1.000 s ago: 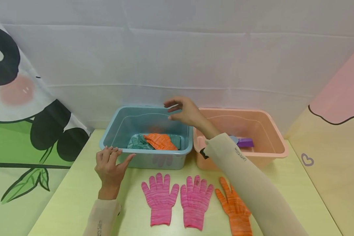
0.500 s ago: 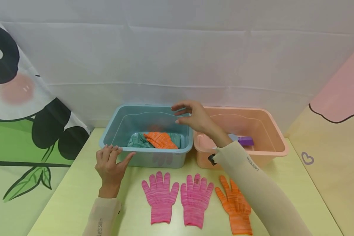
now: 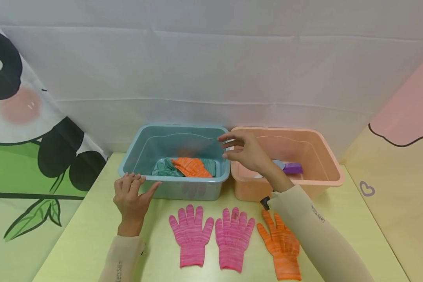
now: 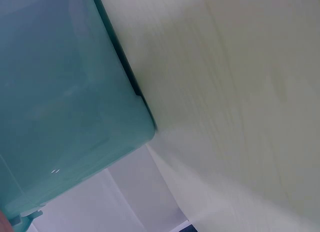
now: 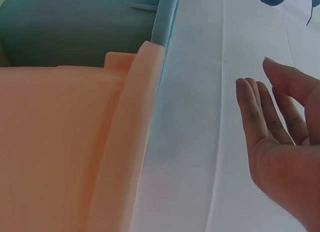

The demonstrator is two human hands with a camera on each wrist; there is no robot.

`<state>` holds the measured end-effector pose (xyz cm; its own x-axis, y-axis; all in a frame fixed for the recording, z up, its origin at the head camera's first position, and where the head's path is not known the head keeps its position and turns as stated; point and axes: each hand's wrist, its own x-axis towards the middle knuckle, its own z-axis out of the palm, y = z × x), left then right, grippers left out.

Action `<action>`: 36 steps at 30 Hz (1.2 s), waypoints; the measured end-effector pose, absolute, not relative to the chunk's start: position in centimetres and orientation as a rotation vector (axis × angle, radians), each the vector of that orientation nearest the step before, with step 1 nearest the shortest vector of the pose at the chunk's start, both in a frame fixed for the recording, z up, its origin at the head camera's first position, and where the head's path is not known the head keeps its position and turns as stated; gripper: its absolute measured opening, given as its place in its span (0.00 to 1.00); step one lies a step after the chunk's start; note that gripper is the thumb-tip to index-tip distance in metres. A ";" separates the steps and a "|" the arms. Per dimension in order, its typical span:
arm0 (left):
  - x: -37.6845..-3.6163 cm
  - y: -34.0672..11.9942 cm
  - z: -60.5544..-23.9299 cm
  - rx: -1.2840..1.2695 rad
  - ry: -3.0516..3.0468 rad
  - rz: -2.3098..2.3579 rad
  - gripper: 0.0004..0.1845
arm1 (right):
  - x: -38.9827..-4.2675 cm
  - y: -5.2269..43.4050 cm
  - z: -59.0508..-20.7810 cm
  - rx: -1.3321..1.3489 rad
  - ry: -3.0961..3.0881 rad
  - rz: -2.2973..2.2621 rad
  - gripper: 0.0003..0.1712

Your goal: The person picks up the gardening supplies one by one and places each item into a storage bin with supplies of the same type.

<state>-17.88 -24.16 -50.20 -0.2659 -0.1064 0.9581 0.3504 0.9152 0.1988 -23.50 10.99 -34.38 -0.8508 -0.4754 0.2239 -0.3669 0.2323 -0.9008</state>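
Observation:
My left hand (image 3: 132,201) is at the front left corner of a blue bin (image 3: 187,190), its fingers bent over the rim and its thumb spread along the front. Inside that bin lie a crumpled green glove (image 3: 166,168) and an orange cloth piece (image 3: 192,167), likely a glove, over more green fabric. My right hand (image 3: 246,150) hovers above the neighbouring edges of the blue bin and an orange bin (image 3: 324,182), holding nothing, fingers loosely bent. On the table lie two pink gloves, a left one (image 3: 192,239) and a right one (image 3: 234,241), beside an orange glove (image 3: 282,248).
In the orange bin sit a purple object (image 3: 293,168) and a light blue item (image 3: 278,163). Both bins stand side by side against a white cloth backdrop (image 3: 211,70) on a pale yellow table (image 3: 77,243). My right sleeve (image 3: 320,231) passes over the table's right side.
My right hand has moved rightward and slightly down, from over the blue bin to the edge between the bins. My left hand stays at the rim.

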 end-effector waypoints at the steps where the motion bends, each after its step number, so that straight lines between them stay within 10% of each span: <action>1: -17.9 -24.2 -50.2 -0.183 -1.787 -0.439 0.41 | -23.3 11.2 -34.5 -0.821 2.386 -1.712 0.25; 36: -18.6 -24.4 -50.9 -0.204 -1.724 -0.459 0.40 | -16.8 17.7 -37.9 -0.718 2.496 -1.726 0.25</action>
